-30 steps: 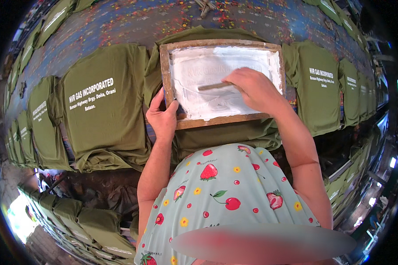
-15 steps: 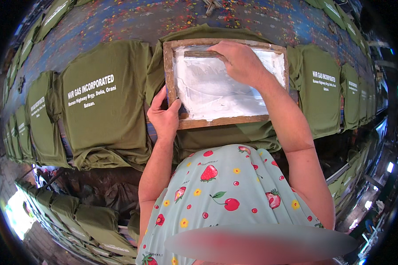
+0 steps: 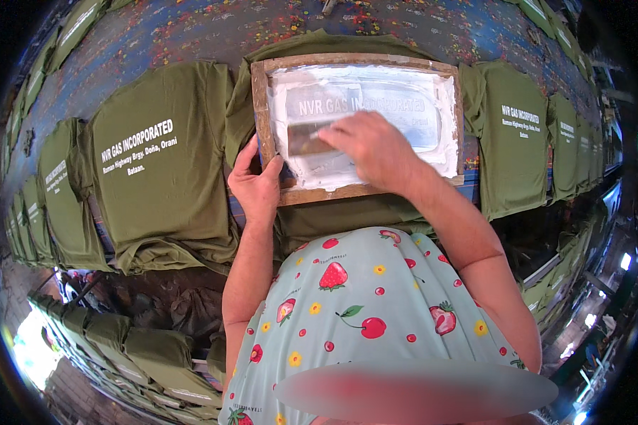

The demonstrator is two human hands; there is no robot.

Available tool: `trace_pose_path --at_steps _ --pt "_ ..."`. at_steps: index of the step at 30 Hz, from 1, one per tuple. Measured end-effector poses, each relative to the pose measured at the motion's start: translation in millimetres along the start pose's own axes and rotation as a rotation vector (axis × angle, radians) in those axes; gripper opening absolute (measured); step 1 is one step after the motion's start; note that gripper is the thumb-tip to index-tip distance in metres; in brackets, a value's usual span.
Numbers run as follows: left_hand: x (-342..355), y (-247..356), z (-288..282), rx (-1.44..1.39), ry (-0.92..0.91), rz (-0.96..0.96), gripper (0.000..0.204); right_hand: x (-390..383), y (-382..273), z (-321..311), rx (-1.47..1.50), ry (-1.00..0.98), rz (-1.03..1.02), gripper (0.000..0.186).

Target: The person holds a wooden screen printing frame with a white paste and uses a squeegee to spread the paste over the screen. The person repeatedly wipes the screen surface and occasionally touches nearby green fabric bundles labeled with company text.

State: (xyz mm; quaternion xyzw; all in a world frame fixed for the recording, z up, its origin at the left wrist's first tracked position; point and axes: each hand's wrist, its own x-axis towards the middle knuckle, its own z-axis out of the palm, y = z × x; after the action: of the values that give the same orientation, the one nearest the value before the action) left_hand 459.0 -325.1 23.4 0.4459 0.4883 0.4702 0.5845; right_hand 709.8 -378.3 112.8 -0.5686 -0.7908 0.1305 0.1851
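Observation:
A wooden-framed printing screen (image 3: pixel 261 106) lies over an olive green T-shirt (image 3: pixel 354 210), whose edges show around it. White ink (image 3: pixel 445 127) is smeared along the inside of the frame, and pale lettering shows through the mesh. My right hand (image 3: pixel 379 150), slightly blurred, is closed on a squeegee (image 3: pixel 306 139) in the lower left part of the mesh. At the frame's lower left corner, my left hand (image 3: pixel 255 185) grips the wood, thumb on top; its other fingers are partly hidden.
Olive T-shirts with white print lie in a row on the long table: one shirt (image 3: pixel 142 205) to the left, another shirt (image 3: pixel 512 170) to the right. Behind them runs the table's paint-speckled surface (image 3: pixel 213 32). More shirts (image 3: pixel 156 361) hang over a lower rack at the left.
My right hand has pulled the squeegee from the screen's far edge toward me. The mesh behind it has less white ink, and lettering now shows. My left hand stays on the frame's corner.

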Motion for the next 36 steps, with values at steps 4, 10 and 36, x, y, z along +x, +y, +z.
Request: trace_pose_path --at_steps 4,10,36 --pt "0 -1 -3 0.008 0.015 -0.011 0.050 -34 -24 -7 0.043 -0.013 -0.039 0.040" --pt "-1 3 -3 0.105 -0.010 0.058 0.043 -35 42 -56 0.165 -0.193 0.083 0.039" --pt "-5 5 1 0.361 0.085 0.087 0.043 -56 171 -94 0.092 0.081 0.168 0.049"
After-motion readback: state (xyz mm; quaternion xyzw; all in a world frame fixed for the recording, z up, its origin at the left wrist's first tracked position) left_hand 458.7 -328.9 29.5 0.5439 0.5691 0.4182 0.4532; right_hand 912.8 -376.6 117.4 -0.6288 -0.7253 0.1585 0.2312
